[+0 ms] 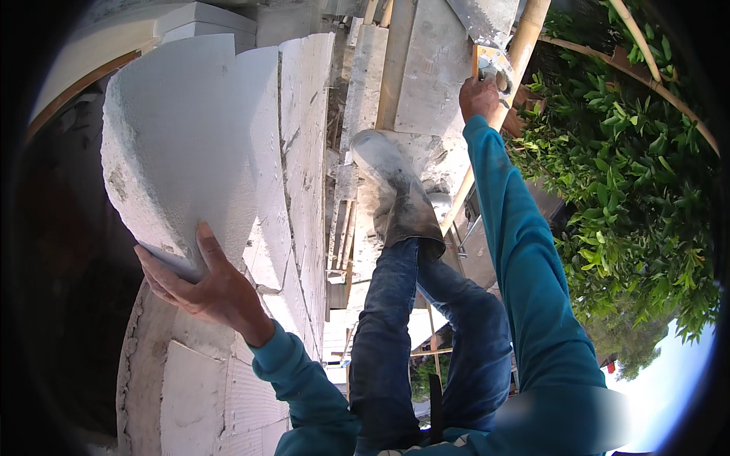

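Observation:
My left hand (204,287) grips the near edge of a large white lightweight concrete block (182,144), thumb on its face and fingers round its edge. The block sits at the top of a white block wall (303,152), and its left edge is rough and broken. On the far right, my right hand (480,99) is closed round the yellow-orange and grey handle of a hand saw (490,64). The saw's wide, dusty grey blade (485,21) points away from me and runs out at the top of the view.
My dusty boot (388,163) stands on a plaster-splashed plank platform (426,152) beside the wall. A bamboo pole (526,38) runs along its right side, with leafy bushes (616,152) beyond. Another white block (205,17) lies behind the held one. Left of the wall is a dark drop.

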`<state>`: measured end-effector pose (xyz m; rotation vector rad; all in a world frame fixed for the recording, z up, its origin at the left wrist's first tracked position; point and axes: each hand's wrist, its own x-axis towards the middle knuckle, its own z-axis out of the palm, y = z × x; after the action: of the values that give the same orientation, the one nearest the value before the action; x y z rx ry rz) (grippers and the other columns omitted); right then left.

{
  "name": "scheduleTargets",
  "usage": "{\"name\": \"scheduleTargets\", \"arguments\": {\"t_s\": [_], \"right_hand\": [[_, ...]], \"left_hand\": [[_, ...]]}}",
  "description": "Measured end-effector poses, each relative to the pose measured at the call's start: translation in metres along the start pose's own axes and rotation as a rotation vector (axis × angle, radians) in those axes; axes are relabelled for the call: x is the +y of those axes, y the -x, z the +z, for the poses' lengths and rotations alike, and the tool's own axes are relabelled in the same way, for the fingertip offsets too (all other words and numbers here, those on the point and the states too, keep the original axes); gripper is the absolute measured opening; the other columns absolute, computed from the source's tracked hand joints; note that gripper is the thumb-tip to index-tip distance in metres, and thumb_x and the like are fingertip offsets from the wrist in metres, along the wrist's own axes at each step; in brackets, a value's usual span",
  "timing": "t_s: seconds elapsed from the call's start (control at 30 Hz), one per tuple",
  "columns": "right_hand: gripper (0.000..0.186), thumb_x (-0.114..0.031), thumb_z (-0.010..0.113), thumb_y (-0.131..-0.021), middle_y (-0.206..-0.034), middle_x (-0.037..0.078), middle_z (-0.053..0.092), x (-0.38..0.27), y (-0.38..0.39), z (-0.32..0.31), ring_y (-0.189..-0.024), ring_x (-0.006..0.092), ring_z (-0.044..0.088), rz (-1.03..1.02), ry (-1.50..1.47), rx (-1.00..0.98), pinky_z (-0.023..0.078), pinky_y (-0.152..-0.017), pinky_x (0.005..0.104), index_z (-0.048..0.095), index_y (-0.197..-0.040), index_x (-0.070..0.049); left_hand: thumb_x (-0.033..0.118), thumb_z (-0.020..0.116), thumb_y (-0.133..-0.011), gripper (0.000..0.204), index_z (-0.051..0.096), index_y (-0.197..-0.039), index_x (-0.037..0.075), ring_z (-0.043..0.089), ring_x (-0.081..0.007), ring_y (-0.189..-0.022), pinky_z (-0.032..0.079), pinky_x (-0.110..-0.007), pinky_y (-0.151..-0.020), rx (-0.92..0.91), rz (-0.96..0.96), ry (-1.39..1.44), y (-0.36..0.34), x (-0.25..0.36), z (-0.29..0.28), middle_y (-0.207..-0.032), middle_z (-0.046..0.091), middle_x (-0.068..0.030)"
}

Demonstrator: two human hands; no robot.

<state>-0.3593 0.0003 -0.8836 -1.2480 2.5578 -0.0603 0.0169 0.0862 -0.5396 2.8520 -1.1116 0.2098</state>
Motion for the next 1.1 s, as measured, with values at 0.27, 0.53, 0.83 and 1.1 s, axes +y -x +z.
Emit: {"name": "scheduleTargets", "arguments": {"t_s": [0.27,0.53,0.83,1.1], "right_hand": [[0.028,-0.021,0.058,-0.086,-0.105,0.028,0.065,0.023,-0.086,-0.001,-0.104,0.0453,0.061,-0.308,0.008,-0.041,0.048,-0.091,0.052,0.061,-0.102,0.001],[0.048,-0.017,0.063,-0.08,-0.123,0.024,0.053,0.0,-0.026,-0.027,-0.118,0.0441,0.048,-0.391,-0.049,0.027,0.041,-0.1,0.0532,0.054,-0.125,0.0],[0.048,-0.017,0.066,-0.088,-0.12,0.022,0.062,-0.05,0.167,-0.146,-0.102,0.0348,0.065,-0.283,-0.447,-0.655,0.052,-0.09,0.0433,0.054,-0.133,-0.005],[0.043,-0.016,0.058,-0.097,-0.118,0.021,0.066,-0.08,0.246,-0.243,-0.101,0.0278,0.068,-0.162,-0.666,-1.036,0.054,-0.089,0.0352,0.049,-0.135,0.002]], "left_hand": [[0.04,0.075,-0.077,0.079,0.045,-0.147,0.016,0.051,-0.0366,-0.126,0.051,-0.058,-0.099,0.017,0.034,0.038,0.001,-0.004,0.001,-0.137,0.049,-0.0153],[0.033,0.086,-0.072,0.091,0.04,-0.149,0.013,0.044,-0.0333,-0.132,0.043,-0.058,-0.106,-0.026,0.064,-0.005,-0.004,0.002,-0.006,-0.136,0.049,-0.0151],[0.031,0.089,-0.067,0.098,0.034,-0.145,0.009,0.044,-0.0386,-0.128,0.034,-0.054,-0.106,-0.258,-0.001,0.068,-0.026,0.009,-0.023,-0.136,0.047,-0.0173],[0.035,0.09,-0.064,0.103,0.031,-0.144,0.005,0.045,-0.0397,-0.13,0.035,-0.059,-0.105,-0.358,-0.079,-0.027,-0.036,0.016,-0.025,-0.134,0.048,-0.0201]]}}
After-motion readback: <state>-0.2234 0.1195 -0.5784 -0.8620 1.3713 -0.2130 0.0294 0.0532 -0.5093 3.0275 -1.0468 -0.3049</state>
